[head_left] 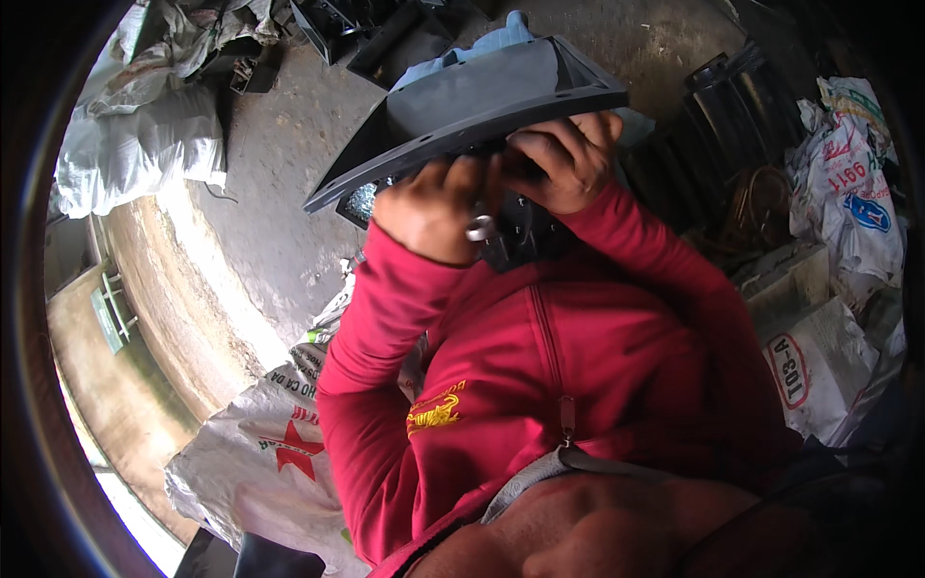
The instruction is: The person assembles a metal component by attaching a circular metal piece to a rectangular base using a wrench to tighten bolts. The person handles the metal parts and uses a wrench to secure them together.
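Observation:
A black plastic housing [501, 82] with a long curved rim is tilted up in front of my chest. Close under that rim, my left hand [432, 214] has its fingers curled, slightly blurred by motion. A shiny round metal piece [479, 228] shows at its edge; I cannot tell whether it is worn or held. My right hand [567, 159] is closed just below the rim's right part, its fingertips turned inward and partly hidden. Beneath both hands sits a dark part with small studs [525, 231]. A small clear, glittering piece [361, 202] shows left of my left hand.
Light-blue cloth or plastic [496, 40] lies behind the housing. More black plastic parts [356, 29] rest on the grey floor [279, 144] beyond. White sacks stand at left [145, 144], lower left [251, 472] and right [858, 183]. Tall black parts [742, 106] stand at the far right.

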### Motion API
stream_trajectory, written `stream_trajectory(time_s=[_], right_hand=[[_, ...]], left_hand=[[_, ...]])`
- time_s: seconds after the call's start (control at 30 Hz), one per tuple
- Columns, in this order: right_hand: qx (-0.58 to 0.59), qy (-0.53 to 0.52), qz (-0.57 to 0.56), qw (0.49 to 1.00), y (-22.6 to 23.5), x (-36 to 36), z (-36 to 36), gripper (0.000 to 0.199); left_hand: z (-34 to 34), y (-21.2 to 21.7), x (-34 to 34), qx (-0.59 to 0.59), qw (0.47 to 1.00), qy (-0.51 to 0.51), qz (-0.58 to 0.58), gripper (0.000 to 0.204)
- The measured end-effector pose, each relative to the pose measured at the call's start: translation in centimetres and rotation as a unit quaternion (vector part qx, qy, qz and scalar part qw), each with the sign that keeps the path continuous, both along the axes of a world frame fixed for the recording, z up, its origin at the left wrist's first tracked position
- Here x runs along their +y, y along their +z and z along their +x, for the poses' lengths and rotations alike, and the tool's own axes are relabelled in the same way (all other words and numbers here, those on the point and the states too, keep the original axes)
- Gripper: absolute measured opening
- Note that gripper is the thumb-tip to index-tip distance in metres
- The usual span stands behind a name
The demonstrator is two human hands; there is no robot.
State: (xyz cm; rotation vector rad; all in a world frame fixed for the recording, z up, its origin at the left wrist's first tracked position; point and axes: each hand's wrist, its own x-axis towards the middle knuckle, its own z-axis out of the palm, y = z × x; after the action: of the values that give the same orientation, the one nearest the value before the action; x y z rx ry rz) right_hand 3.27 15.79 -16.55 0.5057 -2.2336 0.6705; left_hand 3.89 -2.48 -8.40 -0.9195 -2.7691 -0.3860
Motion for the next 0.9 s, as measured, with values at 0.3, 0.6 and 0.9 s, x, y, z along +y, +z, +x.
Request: stream_trajectory(time_s=[0.3,0.6,0.9], right_hand=[[-0.001,-0.006,0.022,1.0,-0.3,-0.8,0.3,0.041],[-0.003,0.002,0.014,1.0,0.4,-0.8,0.3,0.04],[-0.002,0.007,0.017,1.0,0.6,-0.6,0.0,0.038]], left_hand=[[1.7,-6.2,-4.3,-0.334,0.763,0.148,0.534,0.046],[2.9,-2.0,-3.9,-0.213,0.798,0.14,0.547,0.032],[1.5,-1.0,-0.4,0.008,0.982,0.092,0.166,0.01]])
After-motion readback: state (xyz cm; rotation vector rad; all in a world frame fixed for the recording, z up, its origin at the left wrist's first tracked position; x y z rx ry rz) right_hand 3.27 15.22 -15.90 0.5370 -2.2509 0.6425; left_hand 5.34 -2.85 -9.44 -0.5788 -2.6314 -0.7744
